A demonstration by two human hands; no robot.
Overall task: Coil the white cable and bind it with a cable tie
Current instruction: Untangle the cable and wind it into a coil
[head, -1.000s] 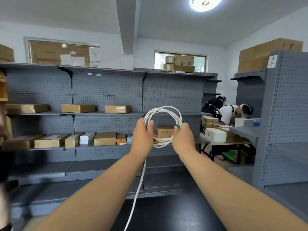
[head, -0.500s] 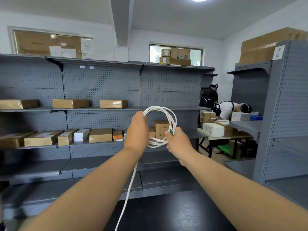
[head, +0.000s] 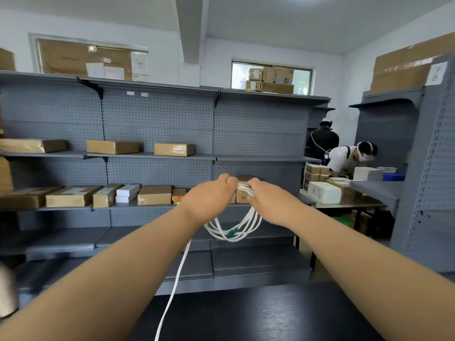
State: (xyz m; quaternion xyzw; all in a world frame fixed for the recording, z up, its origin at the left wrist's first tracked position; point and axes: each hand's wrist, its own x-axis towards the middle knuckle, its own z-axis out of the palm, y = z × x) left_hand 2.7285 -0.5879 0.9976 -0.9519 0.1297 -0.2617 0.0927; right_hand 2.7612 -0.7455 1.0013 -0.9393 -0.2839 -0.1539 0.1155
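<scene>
Shelving [head: 157, 114] beyond, left hand [head: 206, 200], right hand [head: 270, 203] grip cable [head: 254, 219]

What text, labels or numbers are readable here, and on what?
Nothing reads cleanly.
White sign on the right rack: dark marks, blurred.
Papers on the wall board: too small.
Box label on the lower shelf: blurred.
Brown box on that shelf: printed mark, unreadable.
</scene>
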